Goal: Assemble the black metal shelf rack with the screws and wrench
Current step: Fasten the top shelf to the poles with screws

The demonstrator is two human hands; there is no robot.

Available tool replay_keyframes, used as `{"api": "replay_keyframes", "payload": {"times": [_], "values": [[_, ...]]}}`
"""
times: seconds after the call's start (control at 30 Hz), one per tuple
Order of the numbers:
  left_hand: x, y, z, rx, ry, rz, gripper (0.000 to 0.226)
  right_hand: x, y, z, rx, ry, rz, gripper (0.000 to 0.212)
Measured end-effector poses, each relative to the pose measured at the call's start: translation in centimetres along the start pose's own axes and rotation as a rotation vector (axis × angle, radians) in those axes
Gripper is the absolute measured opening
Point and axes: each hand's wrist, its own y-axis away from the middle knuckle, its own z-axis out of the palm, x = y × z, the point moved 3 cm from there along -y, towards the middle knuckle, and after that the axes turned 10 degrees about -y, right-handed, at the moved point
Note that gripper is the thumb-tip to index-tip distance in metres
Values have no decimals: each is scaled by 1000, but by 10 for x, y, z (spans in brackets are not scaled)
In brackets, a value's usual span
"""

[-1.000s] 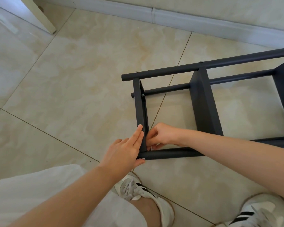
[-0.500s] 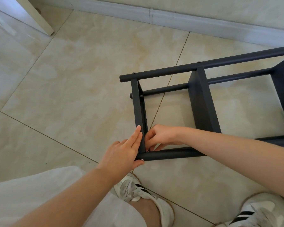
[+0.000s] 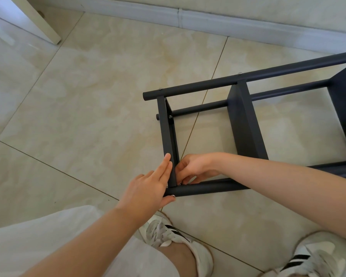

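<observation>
Floor point(image 3: 78, 126): beige tiles, dark joints.
Rack point(image 3: 246, 132): on its side, on the floor.
Shoes point(image 3: 164, 230): two, beside rack.
Leg point(image 3: 42, 23): white, far left.

Left hand point(image 3: 148, 188) comes in from near left, forearm angled far-right, wrist straight. Its fingers point(image 3: 165, 166) are straight and together, laid flat against the end bar of the rack point(image 3: 242, 124), thumb tucked under the near tube. Right arm enters from the right edge, forearm running left; right hand point(image 3: 196, 168) has fingers curled in, tips bunched at the inside corner just beside the left fingers, can't tell if they pinch anything.
</observation>
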Motion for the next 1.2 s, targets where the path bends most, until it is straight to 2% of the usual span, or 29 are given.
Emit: {"api": "replay_keyframes", "payload": {"times": [0.17,0.3,0.57,0.83,1.2], "values": [[0,1,-1,-2,5,0,89,-1,1,0,-15,0,24,23],[0,1,-2,6,17,0,88,-1,2,1,-21,34,47,14],[1,1,-3,3,37,-1,89,-1,3,3,1,54,47,10],[0,2,-4,-2,35,3,89,-7,3,1,-38,82,72,10],[0,1,-4,-5,10,6,88,-4,-2,3,26,112,75,12]]}}
